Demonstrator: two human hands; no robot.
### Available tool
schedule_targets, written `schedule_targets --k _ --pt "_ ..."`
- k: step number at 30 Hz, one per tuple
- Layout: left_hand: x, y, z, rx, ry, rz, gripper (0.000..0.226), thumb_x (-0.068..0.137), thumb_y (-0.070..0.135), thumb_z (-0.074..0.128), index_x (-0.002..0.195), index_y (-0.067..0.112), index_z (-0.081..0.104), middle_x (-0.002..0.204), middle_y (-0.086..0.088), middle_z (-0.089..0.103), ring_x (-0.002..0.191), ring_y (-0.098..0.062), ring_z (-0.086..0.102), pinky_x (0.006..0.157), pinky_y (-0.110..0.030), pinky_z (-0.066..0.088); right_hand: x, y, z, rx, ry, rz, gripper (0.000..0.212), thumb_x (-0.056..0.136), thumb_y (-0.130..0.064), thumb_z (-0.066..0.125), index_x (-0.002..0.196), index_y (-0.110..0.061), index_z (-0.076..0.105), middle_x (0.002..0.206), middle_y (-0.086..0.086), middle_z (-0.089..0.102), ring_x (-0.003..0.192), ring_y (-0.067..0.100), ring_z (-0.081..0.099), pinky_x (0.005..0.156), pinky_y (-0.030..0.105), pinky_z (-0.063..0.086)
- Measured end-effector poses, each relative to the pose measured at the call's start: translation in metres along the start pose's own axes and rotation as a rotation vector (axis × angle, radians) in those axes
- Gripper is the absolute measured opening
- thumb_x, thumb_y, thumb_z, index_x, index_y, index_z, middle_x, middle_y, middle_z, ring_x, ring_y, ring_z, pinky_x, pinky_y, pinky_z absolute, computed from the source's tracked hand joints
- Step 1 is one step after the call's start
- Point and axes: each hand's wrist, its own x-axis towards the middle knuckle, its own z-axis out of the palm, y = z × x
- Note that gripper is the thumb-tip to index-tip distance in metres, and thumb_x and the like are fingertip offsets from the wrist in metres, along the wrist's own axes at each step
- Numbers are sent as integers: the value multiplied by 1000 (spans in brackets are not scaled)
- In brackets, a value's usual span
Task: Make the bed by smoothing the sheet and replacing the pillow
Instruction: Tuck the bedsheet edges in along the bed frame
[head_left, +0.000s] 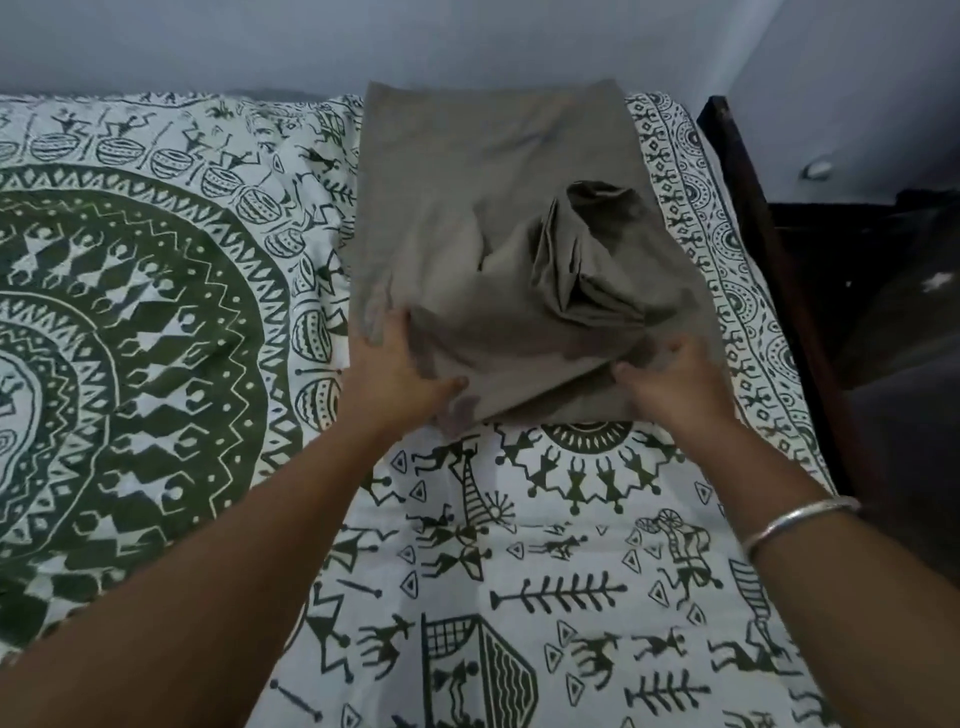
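- Pale blue-grey wall (467, 41) at the back, meeting the far edge of the bed (763, 364).
- Across the bed, a white sheet (519, 545) printed in dark green: a large round motif on the left, small figures, trees and huts on the near side, a patterned border along the right edge; a few wrinkles beside the pillow.
- Grey-brown pillow (467, 182) lying lengthwise on the sheet, far end up against the wall, near end between both hands.
- Loose end of the pillowcase (587, 260) bunched and folded back on top of the pillow, with a dark opening at its upper tip; nothing of the inside to be made out.
- Left hand (400, 374) gripping the near left corner of the pillow, thumb on top, fingertips partly tucked under a fold of fabric.
- Right hand (670, 384) curled round the near right edge, thumb pointing inward on the cloth, fingertips hidden by the hand itself.
- Silver bangle (795, 519) on the right forearm.
- Dark wooden furniture (779, 291) just beside the bed on the right, mostly in shadow, shape hard to read.
- Left part of the round motif and the sheet's near side cut off by the frame.
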Motion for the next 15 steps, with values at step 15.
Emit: schedule_targets --k 15 --pt "50 15 -4 147 60 -348 71 76 36 67 127 2 31 114 -18 58 106 -38 58 82 -41 43 71 -1 26 96 238 463 81 73 -45 72 135 -11 33 135 20 46 124 41 42 103 53 36"
